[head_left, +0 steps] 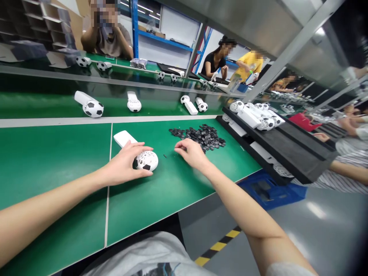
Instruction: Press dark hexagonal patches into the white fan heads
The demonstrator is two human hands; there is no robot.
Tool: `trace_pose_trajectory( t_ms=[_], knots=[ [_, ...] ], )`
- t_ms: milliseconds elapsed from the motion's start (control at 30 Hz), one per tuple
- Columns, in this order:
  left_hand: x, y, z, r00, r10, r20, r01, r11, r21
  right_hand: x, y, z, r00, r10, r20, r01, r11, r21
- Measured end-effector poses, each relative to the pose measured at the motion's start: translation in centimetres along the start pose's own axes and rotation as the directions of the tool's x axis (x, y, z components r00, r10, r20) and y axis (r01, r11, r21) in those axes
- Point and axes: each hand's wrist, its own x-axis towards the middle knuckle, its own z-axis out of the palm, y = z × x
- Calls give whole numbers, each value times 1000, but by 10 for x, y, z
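Observation:
My left hand (123, 163) is wrapped round a white football-shaped part (148, 159) with a lattice surface and a few black patches. Its white handle (123, 138) points away to the upper left on the green table (161, 199). To the right, my right hand (191, 153) has its fingers pinched together just above the table; anything between the fingertips is too small to make out. Beyond that hand lies a pile of small black pieces (205, 136). One tiny dark piece (165, 156) sits between my two hands.
Several football-shaped units lie on the belt (158, 105) beyond a pale rail. Stacked black trays (301, 149) holding more units stand at the right, overhanging the table edge. A blue bin (267, 189) is below them. A person's arm (349, 172) shows behind the trays; other people sit across.

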Motion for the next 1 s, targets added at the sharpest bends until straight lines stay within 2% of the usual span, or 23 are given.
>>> trace_pose_trajectory(
  t_ms=[67,133,200,300,367,433,533,600,667,800,900,1000],
  knots=[
    [1,0,-4,999,1,36,-2,1000,19,0,15,-4,999,1,46,9,977,-212],
    [2,2,-8,991,-14,131,11,1000,27,0,22,-4,996,-18,88,42,961,-272],
    [1,6,-10,982,-48,182,48,999,8,-1,22,-2,994,-44,102,72,954,-290],
    [-1,13,-6,984,-125,124,133,989,-64,-2,15,0,992,-81,95,106,948,-299],
    [-2,17,-3,985,-153,82,161,982,-96,-4,6,-1,985,-161,60,170,967,-192],
    [-2,18,-5,985,-122,122,136,985,-110,-8,-8,-3,955,-296,14,296,955,-2],
    [-1,16,-12,971,-23,238,57,989,-138,-12,-33,-5,865,-500,-34,494,839,226],
    [-1,15,-15,969,20,248,17,989,-147,-12,-48,-5,816,-576,-41,560,771,304],
    [-1,14,-15,976,47,215,-15,989,-147,-10,-57,-2,814,-580,-34,552,755,355],
    [-2,14,-8,987,75,145,-45,979,-200,-7,-63,8,885,-465,-19,415,769,486],
    [-3,14,-4,991,76,109,-46,967,-252,-6,-61,16,927,-374,-14,303,728,615],
    [-2,14,-1,992,66,104,-31,950,-310,-4,-59,20,953,-302,39,188,683,706]
  ],
)
